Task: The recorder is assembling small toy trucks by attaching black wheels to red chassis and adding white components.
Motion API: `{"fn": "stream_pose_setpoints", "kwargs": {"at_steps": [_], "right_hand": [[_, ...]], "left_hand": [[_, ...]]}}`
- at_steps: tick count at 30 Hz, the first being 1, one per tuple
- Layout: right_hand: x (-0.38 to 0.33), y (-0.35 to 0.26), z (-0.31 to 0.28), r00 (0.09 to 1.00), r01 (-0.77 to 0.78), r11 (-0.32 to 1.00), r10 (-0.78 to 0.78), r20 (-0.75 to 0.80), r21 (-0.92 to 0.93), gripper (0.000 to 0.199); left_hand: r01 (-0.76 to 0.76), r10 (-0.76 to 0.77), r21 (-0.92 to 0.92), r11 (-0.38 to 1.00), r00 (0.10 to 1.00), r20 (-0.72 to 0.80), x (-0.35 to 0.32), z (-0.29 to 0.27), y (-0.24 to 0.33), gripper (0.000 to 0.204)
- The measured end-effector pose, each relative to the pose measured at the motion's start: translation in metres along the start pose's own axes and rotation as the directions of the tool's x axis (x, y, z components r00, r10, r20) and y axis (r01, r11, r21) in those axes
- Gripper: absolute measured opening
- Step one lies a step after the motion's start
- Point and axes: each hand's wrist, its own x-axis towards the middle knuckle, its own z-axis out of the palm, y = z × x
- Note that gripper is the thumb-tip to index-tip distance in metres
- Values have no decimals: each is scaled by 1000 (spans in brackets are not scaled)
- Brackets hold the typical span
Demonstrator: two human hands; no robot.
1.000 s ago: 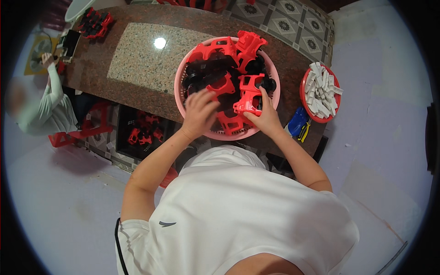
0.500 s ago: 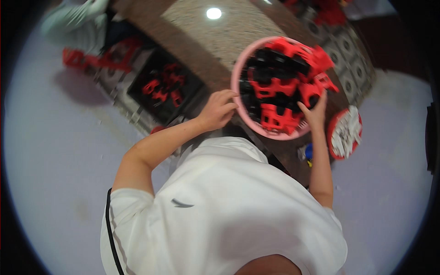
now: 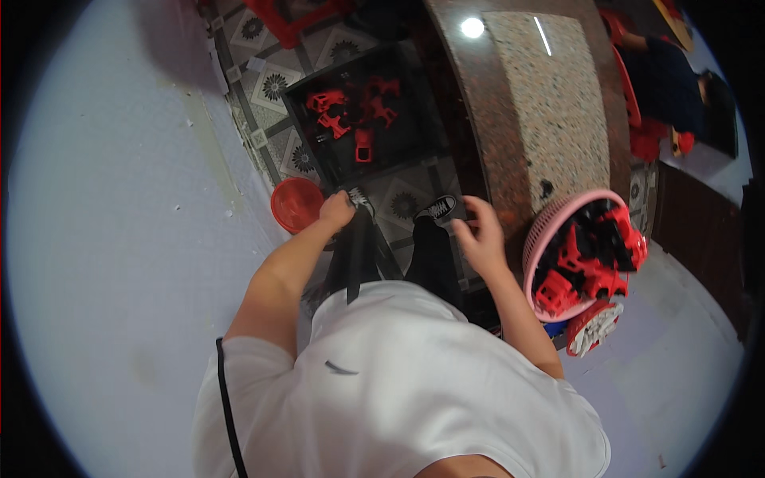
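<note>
My left hand (image 3: 339,209) is closed beside an orange-red plastic bowl (image 3: 295,204), over my shoe; whether anything is in its fingers is hidden. My right hand (image 3: 482,239), thumb and fingers apart and holding nothing, hovers next to the edge of the stone-topped table (image 3: 510,163). Beyond my feet, a black crate (image 3: 421,119) on the tiled floor contains several red plastic pieces (image 3: 364,145) shaped like toy vehicle shells. To the right of my right hand, a pink slotted basket (image 3: 535,239) is heaped with red shells (image 3: 558,293) and black plastic parts (image 3: 590,231).
A red container (image 3: 575,344) of white pieces sits close to the pink basket, at the near right. Another person in dark clothing (image 3: 665,88) is at the far right. A red stool (image 3: 291,24) stands beyond the crate.
Both hands have come off the pink basket and moved left. My view has turned left, so the basket now appears farther right and the black crate is nearer the middle.
</note>
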Motion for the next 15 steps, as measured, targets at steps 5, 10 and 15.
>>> {"fn": "stream_pose_setpoints", "kwargs": {"at_steps": [5, 10, 15], "right_hand": [[116, 118, 159, 968, -54, 981, 97, 231, -185, 44], [254, 264, 283, 899, -144, 931, 264, 349, -335, 39], [385, 382, 359, 876, -56, 865, 282, 392, -498, 30]], "left_hand": [[49, -58, -465, 884, 998, -6, 38, 23, -49, 29], [67, -237, -627, 776, 952, -192, 180, 65, -78, 45], [80, -188, -555, 828, 972, -139, 356, 91, -99, 89]]}}
